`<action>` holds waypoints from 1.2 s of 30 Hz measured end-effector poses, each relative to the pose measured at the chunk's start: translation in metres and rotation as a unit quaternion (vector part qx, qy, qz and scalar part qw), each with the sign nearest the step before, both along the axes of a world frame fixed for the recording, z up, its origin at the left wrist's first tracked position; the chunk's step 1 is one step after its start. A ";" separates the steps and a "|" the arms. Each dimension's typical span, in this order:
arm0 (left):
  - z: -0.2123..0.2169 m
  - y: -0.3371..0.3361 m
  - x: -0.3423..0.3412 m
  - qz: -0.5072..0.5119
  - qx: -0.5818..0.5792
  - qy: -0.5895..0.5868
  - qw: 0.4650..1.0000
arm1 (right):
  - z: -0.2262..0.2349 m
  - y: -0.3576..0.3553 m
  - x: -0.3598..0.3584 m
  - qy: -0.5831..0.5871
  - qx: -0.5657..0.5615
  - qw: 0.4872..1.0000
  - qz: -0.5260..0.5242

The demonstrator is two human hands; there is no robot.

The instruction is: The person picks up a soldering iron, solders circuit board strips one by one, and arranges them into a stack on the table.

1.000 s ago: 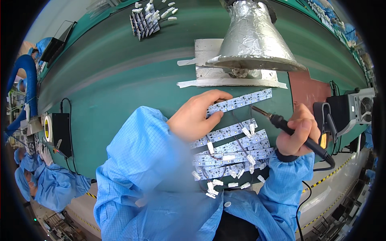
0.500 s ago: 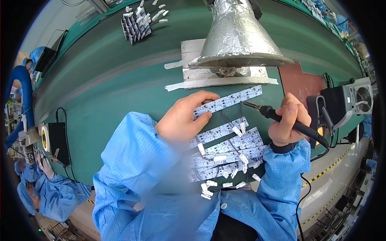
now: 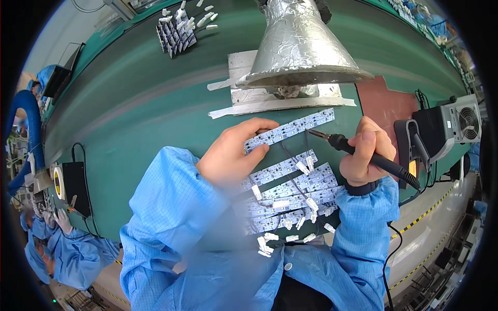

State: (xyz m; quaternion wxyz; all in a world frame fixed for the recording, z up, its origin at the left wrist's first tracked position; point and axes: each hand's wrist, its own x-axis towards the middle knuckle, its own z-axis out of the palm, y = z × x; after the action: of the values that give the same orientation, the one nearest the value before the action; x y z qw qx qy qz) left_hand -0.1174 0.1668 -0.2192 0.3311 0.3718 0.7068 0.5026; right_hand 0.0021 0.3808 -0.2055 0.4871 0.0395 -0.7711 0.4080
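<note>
Pinched between thumb and fingers of the left hand (image 3: 233, 150), the LED circuit strip (image 3: 298, 127) was held by its left end, the thumb along its lower long edge and the fingers at the upper one. It slanted up to the right over the green work surface (image 3: 140, 127), its right end free, just below the foil-covered cone (image 3: 306, 49) and the white base board (image 3: 241, 98) under it. A narrow band of green separated the strip's upper edge from the tape along that base. Fingers of the right hand (image 3: 368, 153) were closed around the handle of a soldering iron (image 3: 340, 143), whose tip pointed left to the strip's lower edge, beside a dark wire; whether metal met metal could not be told. Below the held strip, more circuit strips (image 3: 293, 192) lay fanned and overlapping, with white connectors (image 3: 280, 204) spilling past their near edges toward the person's body, which left little room under both wrists. Wider green ran left of the left sleeve (image 3: 166, 181) to a black box (image 3: 76, 189). Beyond the right hand stood a black iron stand (image 3: 403, 137), close to the edge of a reddish mat (image 3: 383, 101).
</note>
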 end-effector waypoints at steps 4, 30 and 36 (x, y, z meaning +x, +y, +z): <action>0.003 -0.001 0.001 0.003 -0.002 0.008 1.000 | 0.002 0.004 0.000 0.022 -0.007 1.000 0.007; 0.009 0.000 -0.001 -0.014 -0.011 0.058 0.998 | -0.001 0.042 0.003 0.003 -0.076 0.985 -0.153; 0.010 0.000 -0.001 -0.015 -0.013 0.048 0.999 | -0.001 0.042 0.003 0.000 -0.081 0.985 -0.151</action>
State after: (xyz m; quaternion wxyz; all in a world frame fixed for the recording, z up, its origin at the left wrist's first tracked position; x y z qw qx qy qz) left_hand -0.1188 0.1669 -0.2093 0.3093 0.4020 0.7224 0.4699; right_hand 0.0052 0.4229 -0.2070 0.5446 -0.1171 -0.7325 0.3914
